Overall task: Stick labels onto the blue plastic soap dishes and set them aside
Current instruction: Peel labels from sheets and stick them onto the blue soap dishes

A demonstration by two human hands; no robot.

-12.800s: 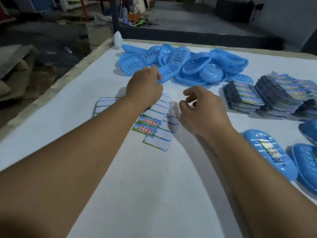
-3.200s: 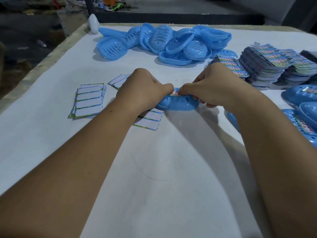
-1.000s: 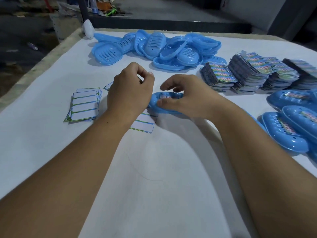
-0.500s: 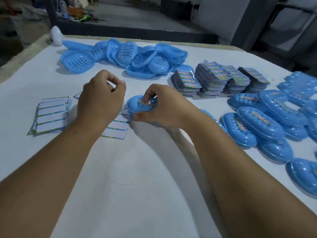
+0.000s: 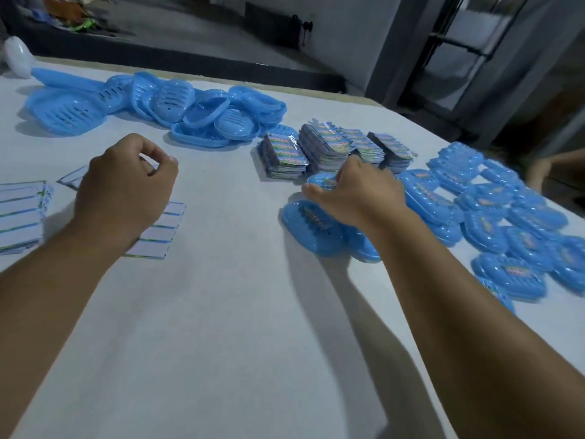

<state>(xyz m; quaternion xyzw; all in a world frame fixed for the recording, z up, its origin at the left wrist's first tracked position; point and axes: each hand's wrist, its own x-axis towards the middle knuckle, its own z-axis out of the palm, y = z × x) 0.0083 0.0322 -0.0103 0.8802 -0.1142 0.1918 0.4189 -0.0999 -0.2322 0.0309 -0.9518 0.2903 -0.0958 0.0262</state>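
Observation:
My right hand [image 5: 361,193] grips a labelled blue soap dish [image 5: 321,181] by its rim, just above another labelled dish [image 5: 311,228] at the near edge of the labelled pile [image 5: 506,223] on the right. My left hand [image 5: 126,188] hovers over white label backing sheets [image 5: 160,231], fingers loosely curled, with nothing visible in it. A heap of unlabelled blue dishes [image 5: 202,112] lies at the back of the white table [image 5: 221,327]. Stacks of colourful labels [image 5: 332,144] stand between the heap and my right hand.
More white backing sheets [image 5: 19,213] lie at the left edge. A white rounded object [image 5: 17,57] sits at the table's far left corner. Part of another person's arm [image 5: 544,172] shows at the right edge. A dark floor lies beyond the table.
My right hand has carried the labelled dish from the table's middle to the right, to the labelled pile. My left hand let go of the dish and stays over the backing sheets.

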